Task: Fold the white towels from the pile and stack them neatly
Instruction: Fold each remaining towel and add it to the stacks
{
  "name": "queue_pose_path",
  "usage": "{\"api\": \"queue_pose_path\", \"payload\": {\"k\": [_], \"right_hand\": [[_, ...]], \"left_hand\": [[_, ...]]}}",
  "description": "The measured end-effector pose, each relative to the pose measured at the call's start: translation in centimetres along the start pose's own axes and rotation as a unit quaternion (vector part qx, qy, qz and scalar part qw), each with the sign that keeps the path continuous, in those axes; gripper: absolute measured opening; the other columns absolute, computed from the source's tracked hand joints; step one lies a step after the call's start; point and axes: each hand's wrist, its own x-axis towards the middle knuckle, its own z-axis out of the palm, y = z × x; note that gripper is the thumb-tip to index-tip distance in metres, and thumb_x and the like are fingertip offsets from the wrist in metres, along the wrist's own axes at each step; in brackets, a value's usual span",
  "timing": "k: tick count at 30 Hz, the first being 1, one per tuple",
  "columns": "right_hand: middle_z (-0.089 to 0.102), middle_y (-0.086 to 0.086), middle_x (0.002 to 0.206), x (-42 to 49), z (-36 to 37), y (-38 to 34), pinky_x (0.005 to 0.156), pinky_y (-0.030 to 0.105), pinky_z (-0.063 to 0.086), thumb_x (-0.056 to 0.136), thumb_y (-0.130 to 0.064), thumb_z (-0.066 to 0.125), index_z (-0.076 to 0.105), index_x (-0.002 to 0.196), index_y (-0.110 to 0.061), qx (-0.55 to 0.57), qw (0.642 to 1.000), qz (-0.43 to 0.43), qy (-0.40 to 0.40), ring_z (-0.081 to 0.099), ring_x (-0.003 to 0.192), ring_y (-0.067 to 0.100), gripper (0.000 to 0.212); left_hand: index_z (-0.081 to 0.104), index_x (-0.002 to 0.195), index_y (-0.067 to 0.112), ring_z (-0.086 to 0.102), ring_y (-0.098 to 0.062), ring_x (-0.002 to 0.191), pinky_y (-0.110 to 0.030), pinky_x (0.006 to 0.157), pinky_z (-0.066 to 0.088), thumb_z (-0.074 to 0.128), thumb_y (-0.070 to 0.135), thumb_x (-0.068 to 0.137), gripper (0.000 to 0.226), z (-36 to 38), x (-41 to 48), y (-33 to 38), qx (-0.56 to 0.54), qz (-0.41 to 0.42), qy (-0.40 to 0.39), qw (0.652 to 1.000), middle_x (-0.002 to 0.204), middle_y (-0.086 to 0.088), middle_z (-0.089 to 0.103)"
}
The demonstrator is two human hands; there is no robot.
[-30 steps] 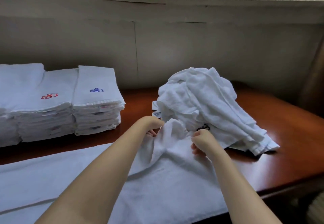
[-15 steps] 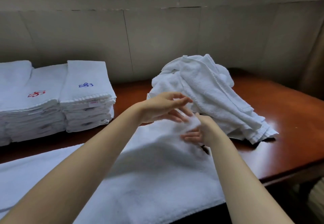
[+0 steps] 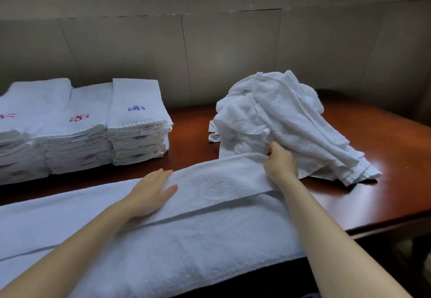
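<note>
Left hand (image 3: 151, 191) lies flat on the towel (image 3: 210, 204), right hand (image 3: 281, 165) pinches its far corner. I'd square the edges before creasing, or the stack (image 3: 137, 120) gets sloppy.

A glossy reddish-brown wooden counter (image 3: 363, 134) spans the view from nine o'clock to three o'clock. Behind it, toward twelve o'clock, rises a pale grey panelled wall (image 3: 233, 52) with thin vertical seams. At four o'clock, below the counter's edge, a dim patch of what may be floor (image 3: 405, 258) shows.
</note>
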Motion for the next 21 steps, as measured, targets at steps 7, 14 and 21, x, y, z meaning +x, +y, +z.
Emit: {"api": "queue_pose_path", "payload": {"k": [7,14,21], "right_hand": [[0.057,0.022,0.113,-1.2,1.4,-0.9,0.071,0.038,0.041,0.088,0.006,0.039,0.049,0.116,-0.005,-0.127,0.989,-0.049,0.055,0.056,0.102,0.04,0.032],[0.06,0.015,0.102,-6.0,6.1,-7.1,0.079,0.041,0.041,0.088,-0.008,0.047,0.062,0.095,-0.005,-0.265,0.914,-0.306,0.047,0.053,0.096,0.034,0.016],[0.001,-0.001,0.16,-8.4,11.0,-8.7,0.112,0.059,-0.003,0.092,-0.066,0.014,0.014,0.148,-0.039,-0.278,0.895,-0.265,-0.227,-0.001,0.146,0.032,0.061]], "left_hand": [[-0.002,0.153,0.031,-0.008,-0.012,0.147,-0.041,0.119,-0.001,0.019,0.067,0.092,0.074,0.6,-4.7,-3.4,0.087,-0.046,-0.002,0.995,0.16,0.004,-0.012],[-0.004,0.149,0.046,-0.009,-0.015,0.148,-0.057,0.115,-0.003,0.015,0.075,0.087,0.071,-0.4,-8.5,-8.0,0.086,-0.162,-0.004,0.983,0.159,0.009,-0.014],[-0.005,0.147,0.051,-0.008,-0.024,0.148,-0.072,0.105,0.0,0.009,0.084,0.08,0.076,-2.4,-10.7,-14.1,0.046,-0.314,0.007,0.948,0.159,0.01,-0.015]]}}
